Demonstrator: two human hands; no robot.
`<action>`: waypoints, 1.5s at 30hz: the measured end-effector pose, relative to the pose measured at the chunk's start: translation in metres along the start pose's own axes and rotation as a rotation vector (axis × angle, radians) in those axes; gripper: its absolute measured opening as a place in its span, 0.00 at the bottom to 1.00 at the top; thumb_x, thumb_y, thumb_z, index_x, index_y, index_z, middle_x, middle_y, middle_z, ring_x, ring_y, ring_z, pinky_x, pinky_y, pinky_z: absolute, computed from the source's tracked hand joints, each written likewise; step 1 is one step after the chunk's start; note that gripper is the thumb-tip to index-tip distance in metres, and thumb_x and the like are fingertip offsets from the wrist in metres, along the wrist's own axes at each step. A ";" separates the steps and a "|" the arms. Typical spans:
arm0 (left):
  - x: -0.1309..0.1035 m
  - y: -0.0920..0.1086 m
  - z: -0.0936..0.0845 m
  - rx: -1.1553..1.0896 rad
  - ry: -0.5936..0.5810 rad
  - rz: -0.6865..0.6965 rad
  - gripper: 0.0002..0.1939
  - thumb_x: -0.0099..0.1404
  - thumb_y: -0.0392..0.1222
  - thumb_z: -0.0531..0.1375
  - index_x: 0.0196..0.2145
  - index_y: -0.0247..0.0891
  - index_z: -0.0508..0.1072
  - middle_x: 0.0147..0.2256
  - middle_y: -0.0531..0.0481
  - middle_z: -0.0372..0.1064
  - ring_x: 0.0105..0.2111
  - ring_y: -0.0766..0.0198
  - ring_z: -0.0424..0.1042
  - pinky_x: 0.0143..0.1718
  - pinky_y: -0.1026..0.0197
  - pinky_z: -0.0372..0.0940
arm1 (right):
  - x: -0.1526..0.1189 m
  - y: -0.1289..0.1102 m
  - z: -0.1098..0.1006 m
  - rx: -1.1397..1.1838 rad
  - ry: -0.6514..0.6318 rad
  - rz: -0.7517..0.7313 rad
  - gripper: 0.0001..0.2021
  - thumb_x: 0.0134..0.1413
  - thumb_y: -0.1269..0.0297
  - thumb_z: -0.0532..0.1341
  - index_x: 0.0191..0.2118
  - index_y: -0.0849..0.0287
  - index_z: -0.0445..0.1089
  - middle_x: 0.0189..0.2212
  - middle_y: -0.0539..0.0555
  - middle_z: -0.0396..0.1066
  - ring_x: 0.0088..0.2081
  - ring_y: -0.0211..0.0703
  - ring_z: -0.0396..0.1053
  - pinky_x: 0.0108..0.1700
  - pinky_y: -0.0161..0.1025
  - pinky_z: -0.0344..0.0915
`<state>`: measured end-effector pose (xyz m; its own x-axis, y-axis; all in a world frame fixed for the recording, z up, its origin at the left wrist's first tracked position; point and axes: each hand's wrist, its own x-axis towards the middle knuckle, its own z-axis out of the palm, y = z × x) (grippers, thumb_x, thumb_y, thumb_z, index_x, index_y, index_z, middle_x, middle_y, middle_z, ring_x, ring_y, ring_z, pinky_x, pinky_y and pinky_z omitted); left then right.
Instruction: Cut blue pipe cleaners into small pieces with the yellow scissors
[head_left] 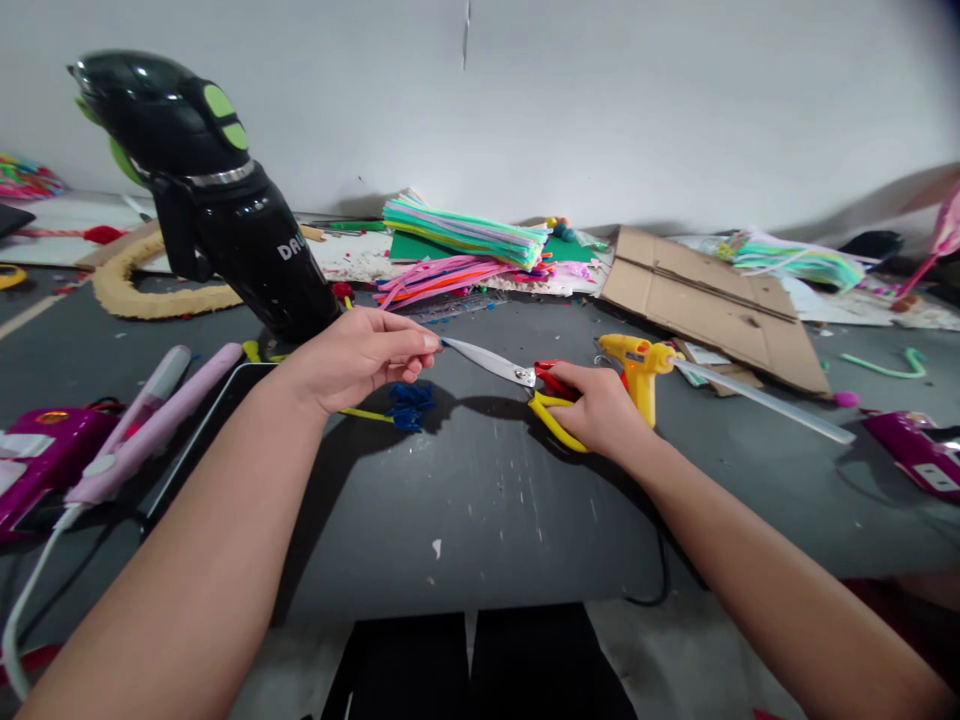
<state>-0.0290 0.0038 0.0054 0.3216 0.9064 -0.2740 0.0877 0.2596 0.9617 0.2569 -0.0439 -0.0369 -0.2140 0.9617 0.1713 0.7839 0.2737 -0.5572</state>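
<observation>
My left hand (367,355) is closed in a pinch; a bit of blue shows at its fingertips, too small to make out. The tip of the scissors (491,361) touches or nearly touches that spot. In my right hand (596,405) are the scissors' red and yellow handles, and the blades look closed. Below my left fingers, a blue fuzzy flower (410,405) with a yellow-green stem lies on the grey table (480,520).
A yellow glue gun (641,365) with a long clear stick stands right of my right hand. A black bottle (247,225) leans at the left, near a pink straightener (157,425). Behind are pipe cleaner bundles (465,232) and folded cardboard (705,300).
</observation>
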 end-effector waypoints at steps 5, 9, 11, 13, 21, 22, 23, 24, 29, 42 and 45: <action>-0.001 0.000 0.000 -0.011 0.000 0.011 0.05 0.53 0.39 0.69 0.28 0.34 0.80 0.25 0.49 0.72 0.20 0.76 0.66 0.22 0.74 0.63 | -0.002 0.000 -0.002 0.065 -0.003 0.024 0.09 0.45 0.66 0.60 0.24 0.57 0.57 0.20 0.44 0.55 0.25 0.34 0.51 0.28 0.34 0.49; -0.001 0.001 0.000 -0.015 -0.003 0.016 0.06 0.53 0.39 0.70 0.27 0.34 0.80 0.25 0.49 0.72 0.20 0.76 0.65 0.21 0.74 0.63 | -0.002 -0.002 -0.003 0.086 -0.031 0.006 0.09 0.45 0.66 0.61 0.25 0.57 0.57 0.21 0.44 0.56 0.26 0.34 0.50 0.28 0.35 0.49; -0.001 0.001 0.000 -0.015 -0.003 0.013 0.06 0.53 0.39 0.70 0.27 0.34 0.80 0.24 0.50 0.71 0.20 0.76 0.65 0.21 0.74 0.63 | -0.002 -0.003 -0.003 0.078 -0.047 -0.005 0.08 0.45 0.67 0.60 0.25 0.57 0.58 0.21 0.45 0.56 0.26 0.34 0.50 0.29 0.35 0.49; -0.001 0.001 0.001 -0.015 -0.002 0.014 0.06 0.53 0.39 0.70 0.27 0.34 0.80 0.24 0.50 0.71 0.20 0.76 0.66 0.21 0.74 0.63 | -0.002 -0.003 -0.003 0.061 -0.058 -0.006 0.09 0.45 0.66 0.61 0.25 0.57 0.58 0.21 0.45 0.57 0.26 0.34 0.50 0.29 0.36 0.49; -0.002 0.001 0.001 -0.008 0.001 0.024 0.06 0.53 0.39 0.70 0.27 0.33 0.80 0.24 0.50 0.72 0.20 0.76 0.65 0.21 0.73 0.62 | 0.000 0.000 -0.002 0.038 -0.078 -0.015 0.08 0.46 0.65 0.61 0.24 0.58 0.60 0.21 0.45 0.57 0.26 0.35 0.50 0.30 0.35 0.49; -0.002 0.001 0.001 -0.007 0.003 0.024 0.06 0.52 0.39 0.70 0.27 0.33 0.80 0.24 0.50 0.72 0.20 0.75 0.65 0.21 0.73 0.62 | 0.000 0.000 -0.002 0.039 -0.078 -0.012 0.08 0.46 0.65 0.61 0.24 0.58 0.60 0.21 0.46 0.57 0.27 0.35 0.51 0.30 0.35 0.50; -0.002 0.001 0.001 -0.008 0.007 0.025 0.06 0.52 0.39 0.70 0.27 0.33 0.80 0.24 0.50 0.72 0.20 0.75 0.65 0.21 0.73 0.62 | 0.000 0.000 -0.002 0.041 -0.080 -0.010 0.08 0.46 0.65 0.61 0.25 0.58 0.60 0.22 0.46 0.58 0.27 0.35 0.51 0.30 0.35 0.50; -0.002 0.001 0.001 -0.009 0.011 0.025 0.06 0.52 0.39 0.70 0.27 0.33 0.80 0.24 0.50 0.72 0.20 0.75 0.66 0.21 0.73 0.63 | 0.000 0.000 -0.002 0.042 -0.084 -0.007 0.08 0.46 0.65 0.61 0.25 0.59 0.61 0.22 0.46 0.58 0.27 0.35 0.51 0.30 0.35 0.50; -0.002 0.001 0.002 -0.020 0.017 0.028 0.06 0.52 0.38 0.70 0.27 0.33 0.80 0.24 0.49 0.72 0.20 0.76 0.65 0.21 0.73 0.63 | 0.000 0.000 -0.001 0.032 -0.093 -0.001 0.09 0.46 0.65 0.61 0.24 0.58 0.59 0.21 0.45 0.55 0.27 0.35 0.50 0.30 0.35 0.48; 0.000 0.003 0.002 -0.122 0.023 -0.027 0.06 0.54 0.37 0.69 0.26 0.31 0.79 0.23 0.50 0.69 0.18 0.78 0.63 0.20 0.75 0.61 | -0.001 0.004 0.000 0.031 -0.025 0.016 0.10 0.45 0.63 0.62 0.27 0.57 0.59 0.22 0.45 0.59 0.26 0.34 0.52 0.29 0.35 0.49; 0.001 0.003 0.002 -0.174 0.031 -0.047 0.06 0.54 0.37 0.68 0.24 0.31 0.78 0.22 0.51 0.68 0.17 0.78 0.62 0.18 0.75 0.60 | 0.000 0.005 0.001 -0.002 0.005 -0.007 0.08 0.44 0.63 0.63 0.29 0.57 0.62 0.23 0.46 0.60 0.26 0.35 0.53 0.30 0.35 0.51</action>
<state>-0.0260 0.0051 0.0081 0.2913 0.9011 -0.3211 -0.0632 0.3530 0.9335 0.2604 -0.0430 -0.0408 -0.2168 0.9596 0.1796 0.7838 0.2807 -0.5539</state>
